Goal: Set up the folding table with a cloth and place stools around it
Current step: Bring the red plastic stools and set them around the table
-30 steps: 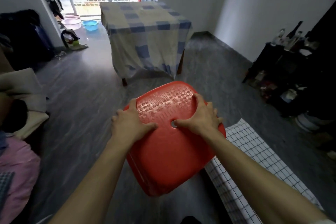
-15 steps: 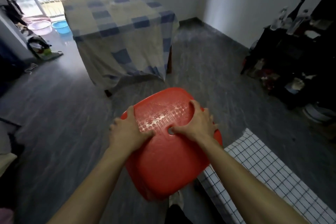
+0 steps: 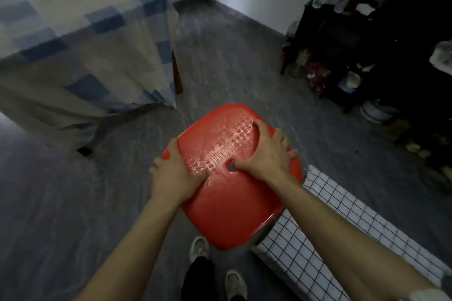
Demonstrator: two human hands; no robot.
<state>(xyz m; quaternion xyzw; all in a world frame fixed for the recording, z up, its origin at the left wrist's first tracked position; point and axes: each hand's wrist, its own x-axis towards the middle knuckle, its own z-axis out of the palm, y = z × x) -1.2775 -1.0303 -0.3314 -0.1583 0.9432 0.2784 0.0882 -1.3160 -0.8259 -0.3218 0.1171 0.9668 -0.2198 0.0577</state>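
Observation:
I hold a red plastic stool (image 3: pixel 230 205) in front of me, seat up, above the dark floor. My left hand (image 3: pixel 175 178) grips the seat's left edge with the thumb on top. My right hand (image 3: pixel 265 154) grips the right edge, thumb by the round hole in the seat. The stool's legs are hidden under the seat. The folding table (image 3: pixel 177 76), one dark leg showing, stands at the upper left under a beige cloth with blue checks (image 3: pixel 73 39) that hangs almost to the floor.
A white black-grid mattress or cushion (image 3: pixel 342 227) lies on the floor at my right. A dark shelf unit (image 3: pixel 342 39) with bottles and clutter lines the right wall. My feet in light shoes (image 3: pixel 199 249) stand below the stool. Dark floor lies between me and the table.
I have walked forward with the stool: the covered table has come much closer and slid to the upper left. Both hands keep the same hold on the seat.

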